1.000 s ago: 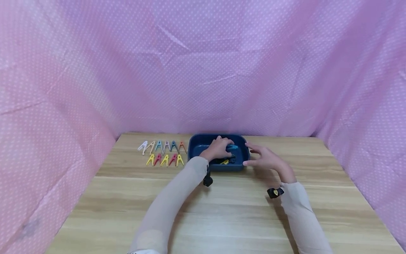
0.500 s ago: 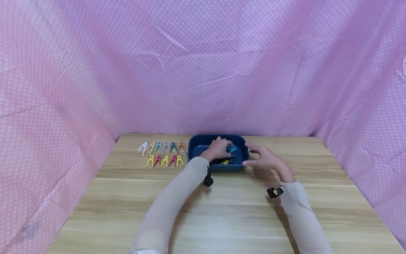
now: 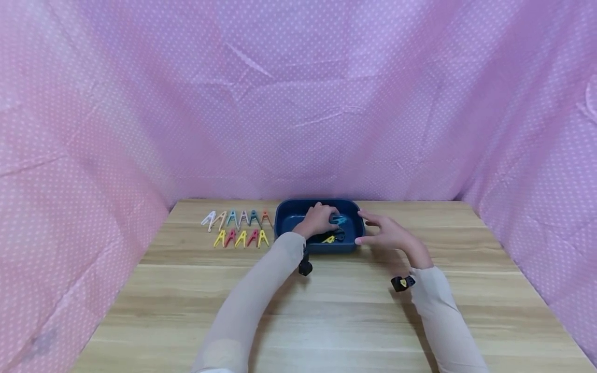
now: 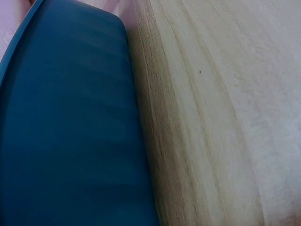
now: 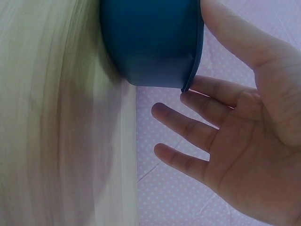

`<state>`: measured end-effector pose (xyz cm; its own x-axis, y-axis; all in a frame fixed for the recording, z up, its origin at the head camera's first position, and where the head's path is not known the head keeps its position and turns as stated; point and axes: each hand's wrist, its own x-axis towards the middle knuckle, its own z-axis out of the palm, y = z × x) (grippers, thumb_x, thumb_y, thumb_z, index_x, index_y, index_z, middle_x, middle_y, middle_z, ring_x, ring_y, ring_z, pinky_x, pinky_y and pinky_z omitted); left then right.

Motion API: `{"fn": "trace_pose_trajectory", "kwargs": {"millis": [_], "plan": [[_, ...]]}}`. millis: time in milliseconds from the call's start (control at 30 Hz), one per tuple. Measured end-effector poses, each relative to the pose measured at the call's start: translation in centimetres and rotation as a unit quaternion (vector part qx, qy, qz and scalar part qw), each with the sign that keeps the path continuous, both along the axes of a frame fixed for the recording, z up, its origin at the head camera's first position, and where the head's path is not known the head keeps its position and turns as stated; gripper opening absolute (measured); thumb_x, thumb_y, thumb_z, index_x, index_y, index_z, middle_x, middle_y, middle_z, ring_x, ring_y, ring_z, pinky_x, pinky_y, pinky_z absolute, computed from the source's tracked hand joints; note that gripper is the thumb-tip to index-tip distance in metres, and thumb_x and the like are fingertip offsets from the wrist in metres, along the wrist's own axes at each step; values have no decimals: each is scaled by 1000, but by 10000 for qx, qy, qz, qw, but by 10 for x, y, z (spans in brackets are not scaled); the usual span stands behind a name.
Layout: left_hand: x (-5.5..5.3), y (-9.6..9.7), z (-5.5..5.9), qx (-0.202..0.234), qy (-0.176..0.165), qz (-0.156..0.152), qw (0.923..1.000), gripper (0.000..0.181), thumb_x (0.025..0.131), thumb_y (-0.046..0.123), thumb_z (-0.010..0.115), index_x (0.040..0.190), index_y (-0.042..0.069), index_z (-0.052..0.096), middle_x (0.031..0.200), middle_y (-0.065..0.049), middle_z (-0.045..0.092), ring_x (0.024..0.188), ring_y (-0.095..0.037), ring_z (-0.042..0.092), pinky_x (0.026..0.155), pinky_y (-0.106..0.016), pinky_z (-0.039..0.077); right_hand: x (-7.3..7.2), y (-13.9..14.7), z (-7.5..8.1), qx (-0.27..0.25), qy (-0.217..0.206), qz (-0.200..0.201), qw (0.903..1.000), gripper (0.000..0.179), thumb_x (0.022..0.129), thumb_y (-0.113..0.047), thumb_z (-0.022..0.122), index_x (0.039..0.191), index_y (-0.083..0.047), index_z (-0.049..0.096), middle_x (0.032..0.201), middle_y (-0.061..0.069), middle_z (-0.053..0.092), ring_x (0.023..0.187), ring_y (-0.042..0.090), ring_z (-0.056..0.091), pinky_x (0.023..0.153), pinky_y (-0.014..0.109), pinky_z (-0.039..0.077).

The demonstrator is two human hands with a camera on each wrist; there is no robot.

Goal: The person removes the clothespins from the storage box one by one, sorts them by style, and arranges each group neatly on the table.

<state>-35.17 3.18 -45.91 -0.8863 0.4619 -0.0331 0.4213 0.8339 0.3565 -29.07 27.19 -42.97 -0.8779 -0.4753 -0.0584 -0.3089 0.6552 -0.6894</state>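
My left hand reaches down into a dark blue plastic bin, its fingers bent over the contents. The hand itself hides whether anything sits between its fingertips. Just right of those fingers lies a light blue clothespin; a yellow clothespin and a dark clothespin are nearer the front wall. At the bin's right end, my right hand is spread, thumb and fingertips touching the rim. The right wrist view shows its fingers mostly straight beside the bin's end wall.
Left of the bin, clothespins stand in two rows on the wooden table: a back row with a white clothespin and an orange clothespin, and a front row of yellow and red ones. A pink dotted curtain surrounds the table.
The light blue clothespin beside my left fingers has turned and sits slightly lower in the bin than a second ago. Both hands have stayed nearly still; the view has shifted slightly.
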Motion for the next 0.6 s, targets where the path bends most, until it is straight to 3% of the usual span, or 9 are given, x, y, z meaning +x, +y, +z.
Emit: {"fn": "trace_pose_trajectory", "kwargs": {"millis": [200,600], "plan": [[-3,-11,-2,-91,102,73,9999,35,98,33,69,130,19,69,119,0,70,113,-22,53,101,-42,43,0,-2,0,17,34,38,10000,89,91,-40,76,159,-4,32,165,21,29,143,46,43,114,63,35],[1,-28,0,-852,542,-28,9949,34,96,37,69,124,18,71,125,-2,64,105,-22,48,98,-43,43,0,-2,-1,17,-26,4,10000,90,90,-39,77,159,-4,31,166,21,28,143,46,42,112,60,39]]}}
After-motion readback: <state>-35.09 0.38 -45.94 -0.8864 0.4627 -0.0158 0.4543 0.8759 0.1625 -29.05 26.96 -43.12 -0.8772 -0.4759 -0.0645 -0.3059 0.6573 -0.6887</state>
